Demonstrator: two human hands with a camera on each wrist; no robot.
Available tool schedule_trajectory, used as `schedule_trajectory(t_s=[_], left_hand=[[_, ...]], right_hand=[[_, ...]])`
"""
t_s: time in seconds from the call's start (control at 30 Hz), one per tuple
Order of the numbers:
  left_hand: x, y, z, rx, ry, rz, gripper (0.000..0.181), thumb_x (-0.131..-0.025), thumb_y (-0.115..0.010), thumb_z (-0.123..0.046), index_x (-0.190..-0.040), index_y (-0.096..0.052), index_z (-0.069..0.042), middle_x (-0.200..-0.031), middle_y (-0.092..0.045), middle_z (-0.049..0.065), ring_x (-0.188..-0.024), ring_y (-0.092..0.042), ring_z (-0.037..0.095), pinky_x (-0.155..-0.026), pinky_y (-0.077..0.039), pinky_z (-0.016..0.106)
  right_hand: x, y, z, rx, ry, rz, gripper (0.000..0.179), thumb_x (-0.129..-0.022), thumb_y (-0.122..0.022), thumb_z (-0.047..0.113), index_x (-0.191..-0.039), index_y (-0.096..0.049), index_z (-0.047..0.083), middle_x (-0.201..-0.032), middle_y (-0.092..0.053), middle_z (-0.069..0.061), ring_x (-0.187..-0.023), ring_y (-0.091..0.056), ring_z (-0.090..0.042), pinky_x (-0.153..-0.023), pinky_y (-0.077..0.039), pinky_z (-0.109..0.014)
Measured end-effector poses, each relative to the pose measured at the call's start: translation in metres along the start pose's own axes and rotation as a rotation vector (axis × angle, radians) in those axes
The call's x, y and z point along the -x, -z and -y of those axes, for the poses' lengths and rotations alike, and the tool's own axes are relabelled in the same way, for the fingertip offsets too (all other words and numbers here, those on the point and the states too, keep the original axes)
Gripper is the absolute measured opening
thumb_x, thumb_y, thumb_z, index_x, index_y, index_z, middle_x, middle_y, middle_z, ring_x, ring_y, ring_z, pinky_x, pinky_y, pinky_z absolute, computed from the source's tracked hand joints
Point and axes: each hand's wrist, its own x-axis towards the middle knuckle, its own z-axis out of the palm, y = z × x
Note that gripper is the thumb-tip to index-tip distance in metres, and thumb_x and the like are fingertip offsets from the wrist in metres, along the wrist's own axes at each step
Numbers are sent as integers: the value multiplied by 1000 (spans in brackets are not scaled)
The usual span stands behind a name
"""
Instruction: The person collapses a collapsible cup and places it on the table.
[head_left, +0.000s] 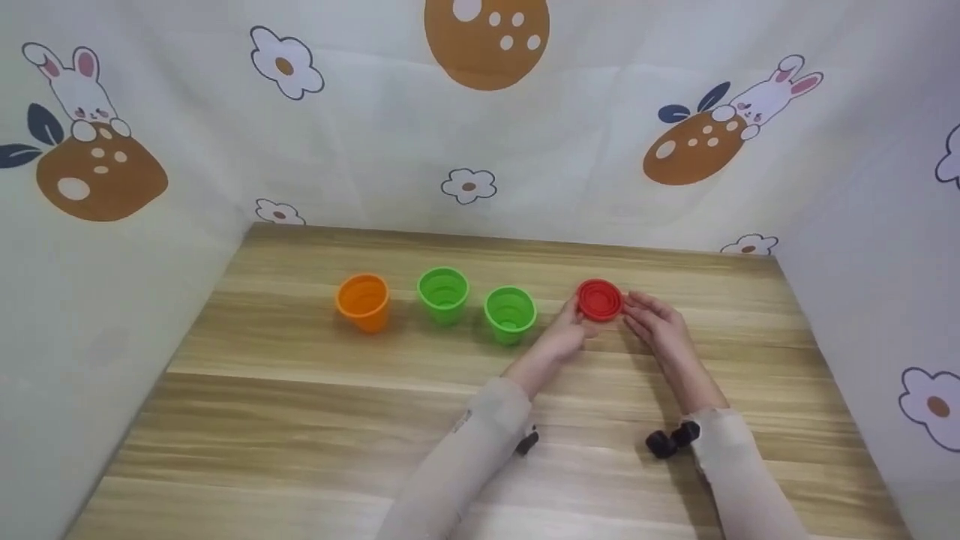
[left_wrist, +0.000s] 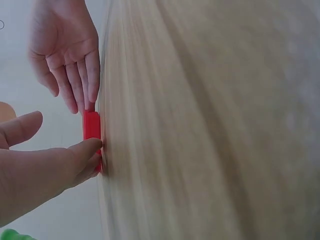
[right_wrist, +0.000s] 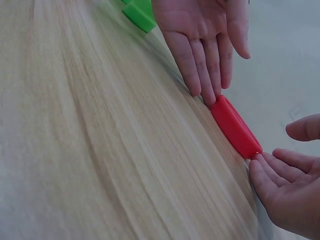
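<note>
Pale sleeves (head_left: 459, 469) are extended over a wood-grained table (head_left: 300, 450), with a flattened red cup (head_left: 600, 300) framed between two hands.

Its edge is touched on one side by the left hand (head_left: 561, 337) and on the other by the right hand (head_left: 666, 334); in each, the fingers are nearly straight and the thumb is raised clear, so nothing is grasped. Opposed contact is presumably used so that the low, ringed disc is not pushed sideways. To the left, a nearer green cup (head_left: 510, 311), a farther green cup (head_left: 443, 294) and an orange cup (head_left: 364, 301) are stood upright, apparently spaced to avoid mutual knocking.
</note>
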Motion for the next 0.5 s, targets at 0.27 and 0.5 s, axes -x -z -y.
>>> schedule_trajectory(t_s=[0.27, 0.5], left_hand=[[2, -3, 2, 28, -60, -12, 79, -89, -59, 4, -157, -18, 1, -161, -31, 21, -150, -29, 33, -126, -25, 42], [3, -3, -2, -9, -156, -66, 82, -86, -70, 1, -154, -26, 1, -159, -34, 20, -149, -32, 33, -125, -25, 43]], right_hand=[[4, 3, -3, 15, 24, 1, 53, -103, -46, 2, -150, -27, -12, -154, -35, -29, -111, -63, 0, -111, -46, -25], [3, 8, -2, 60, 64, 3, 55, -101, -48, 0, -150, -26, -12, -155, -32, -32, -110, -63, 2, -99, -51, -16]])
